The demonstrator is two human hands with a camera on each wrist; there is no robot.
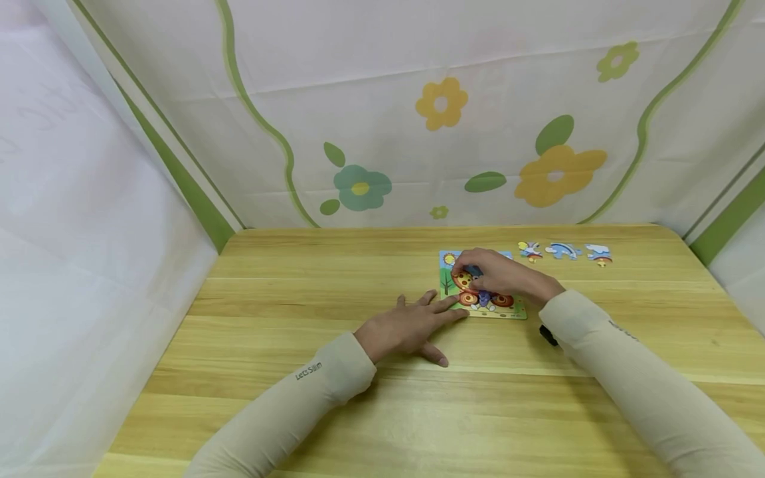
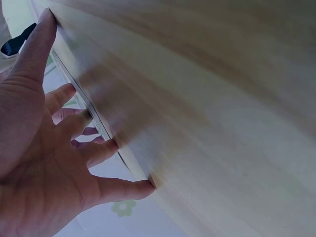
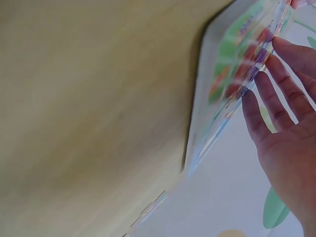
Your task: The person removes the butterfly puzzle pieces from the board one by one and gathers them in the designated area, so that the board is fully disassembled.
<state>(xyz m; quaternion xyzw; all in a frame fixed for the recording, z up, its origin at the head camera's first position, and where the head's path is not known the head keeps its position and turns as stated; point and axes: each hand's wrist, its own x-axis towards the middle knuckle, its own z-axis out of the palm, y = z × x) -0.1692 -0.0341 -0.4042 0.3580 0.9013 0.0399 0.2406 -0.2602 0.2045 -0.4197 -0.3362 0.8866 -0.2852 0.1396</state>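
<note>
A colourful picture puzzle board (image 1: 512, 310) lies flat on the wooden table (image 1: 299, 372), right of centre. My right hand (image 1: 499, 275) is laid over the board, its fingers (image 3: 266, 94) fairly straight and pressing on the printed surface (image 3: 232, 74) near the upper left. It hides much of the picture. My left hand (image 1: 412, 326) lies flat on the table with fingers spread (image 2: 74, 123). Its fingertips touch the board's lower left edge. Neither hand is curled round anything.
Three loose puzzle pieces (image 1: 530, 250), (image 1: 563, 250), (image 1: 599, 253) lie in a row at the back right of the table. A floral curtain (image 1: 442, 106) hangs close behind the table and white sheets close both sides.
</note>
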